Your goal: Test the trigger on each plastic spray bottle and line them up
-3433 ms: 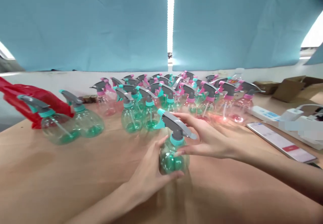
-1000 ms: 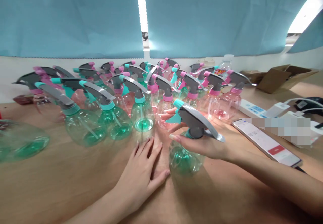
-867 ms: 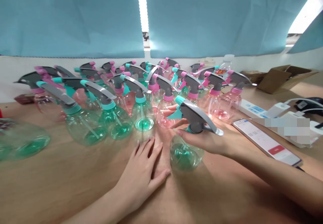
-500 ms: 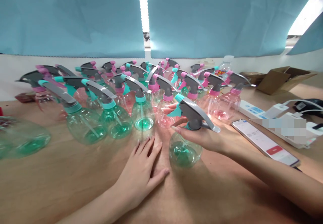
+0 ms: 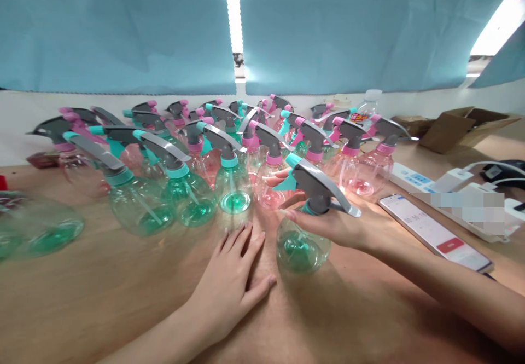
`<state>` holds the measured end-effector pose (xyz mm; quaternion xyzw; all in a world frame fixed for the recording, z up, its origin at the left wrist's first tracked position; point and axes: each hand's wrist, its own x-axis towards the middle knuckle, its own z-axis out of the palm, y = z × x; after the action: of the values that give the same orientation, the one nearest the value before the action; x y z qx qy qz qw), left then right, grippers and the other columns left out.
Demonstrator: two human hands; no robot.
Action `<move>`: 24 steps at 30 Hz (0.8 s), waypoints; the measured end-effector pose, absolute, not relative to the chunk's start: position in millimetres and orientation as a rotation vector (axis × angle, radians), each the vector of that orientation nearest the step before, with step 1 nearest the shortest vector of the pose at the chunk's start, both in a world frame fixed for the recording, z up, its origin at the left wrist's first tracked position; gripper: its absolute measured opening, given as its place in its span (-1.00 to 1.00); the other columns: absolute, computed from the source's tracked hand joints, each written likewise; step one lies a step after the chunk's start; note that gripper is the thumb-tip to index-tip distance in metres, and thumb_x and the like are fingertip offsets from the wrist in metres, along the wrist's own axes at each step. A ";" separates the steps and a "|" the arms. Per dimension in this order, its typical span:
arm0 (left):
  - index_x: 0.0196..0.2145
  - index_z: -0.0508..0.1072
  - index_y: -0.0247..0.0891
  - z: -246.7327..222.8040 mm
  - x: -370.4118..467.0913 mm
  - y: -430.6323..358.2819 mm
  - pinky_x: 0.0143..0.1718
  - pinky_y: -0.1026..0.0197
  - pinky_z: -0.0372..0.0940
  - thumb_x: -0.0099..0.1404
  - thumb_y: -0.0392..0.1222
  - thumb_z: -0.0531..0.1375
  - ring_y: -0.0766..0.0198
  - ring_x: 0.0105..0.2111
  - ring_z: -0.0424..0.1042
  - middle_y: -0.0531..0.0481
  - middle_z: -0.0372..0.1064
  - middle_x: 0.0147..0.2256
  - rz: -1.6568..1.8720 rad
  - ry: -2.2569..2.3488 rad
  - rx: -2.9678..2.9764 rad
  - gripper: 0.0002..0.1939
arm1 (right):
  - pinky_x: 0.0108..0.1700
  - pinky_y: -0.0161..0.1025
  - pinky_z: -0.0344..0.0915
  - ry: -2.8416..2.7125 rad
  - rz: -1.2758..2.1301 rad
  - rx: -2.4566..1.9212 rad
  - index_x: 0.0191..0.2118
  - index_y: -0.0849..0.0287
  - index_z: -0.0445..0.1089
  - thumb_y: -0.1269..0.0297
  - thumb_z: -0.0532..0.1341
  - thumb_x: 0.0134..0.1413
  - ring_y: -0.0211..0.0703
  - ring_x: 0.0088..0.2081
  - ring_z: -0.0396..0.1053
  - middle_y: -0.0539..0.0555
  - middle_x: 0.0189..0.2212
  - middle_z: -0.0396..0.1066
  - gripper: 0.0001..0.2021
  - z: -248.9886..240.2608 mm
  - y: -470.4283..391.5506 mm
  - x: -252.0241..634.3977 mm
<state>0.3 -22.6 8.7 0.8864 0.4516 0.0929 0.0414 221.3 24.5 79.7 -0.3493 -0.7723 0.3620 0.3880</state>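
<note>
My right hand (image 5: pixel 328 224) is wrapped round the neck of a green spray bottle (image 5: pixel 301 249) with a grey and teal head, which stands upright on the wooden table (image 5: pixel 135 293). Flat on the table to its left lies my left hand (image 5: pixel 232 271), fingers spread, holding nothing. Just beyond my left fingertips is another green spray bottle (image 5: pixel 233 191). A pink spray bottle (image 5: pixel 268 191) stands behind the held one. Several more green and pink bottles fill the space behind, and the neck of the held bottle is partly hidden by my thumb.
To the right lie a phone (image 5: pixel 435 232) with a lit screen and a white power strip (image 5: pixel 410 180) with plugs and cables. An open cardboard box (image 5: pixel 459 131) is at the back right. At the left edge is a green bottle (image 5: pixel 49 227). Blue cloth (image 5: pixel 143 30) hangs behind.
The view has shifted very slightly. Both hands and the held bottle otherwise keep the same places relative to the table.
</note>
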 end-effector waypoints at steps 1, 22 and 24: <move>0.27 0.13 -0.29 8.7 0.3 -22.7 0.17 -0.23 0.04 0.37 0.11 0.06 -0.15 0.23 0.07 -0.27 0.06 0.26 0.283 1.382 2.714 -0.36 | -0.32 -0.20 0.40 -1.970 0.919 -0.888 0.08 -0.01 0.30 0.28 0.21 0.08 -0.21 -0.36 0.41 -0.01 -0.32 0.43 -0.60 78.9 24.5 221.9; 0.28 0.12 -0.27 -1.6 -3.0 -21.5 0.16 -0.23 0.03 0.39 0.16 0.00 -0.16 0.23 0.06 -0.27 0.06 0.26 0.366 1.360 2.740 -0.36 | -0.33 -0.26 0.38 -1.940 0.904 -0.826 0.10 -0.01 0.28 0.33 0.18 0.05 -0.19 -0.27 0.42 0.02 -0.22 0.46 -0.56 80.4 24.2 219.9; 0.27 0.13 -0.28 -0.4 -2.7 -21.5 0.16 -0.23 0.03 0.39 0.16 0.00 -0.16 0.22 0.06 -0.27 0.05 0.27 0.349 1.362 2.745 -0.36 | -0.30 -0.26 0.39 -1.912 0.914 -0.804 0.12 -0.02 0.26 0.36 0.18 0.03 -0.20 -0.25 0.42 0.03 -0.15 0.45 -0.52 80.7 23.3 218.5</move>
<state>-2.7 -21.5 -0.4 0.8897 0.4413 0.1131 0.0288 218.5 23.3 80.7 -0.3214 -0.7640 0.3652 0.4238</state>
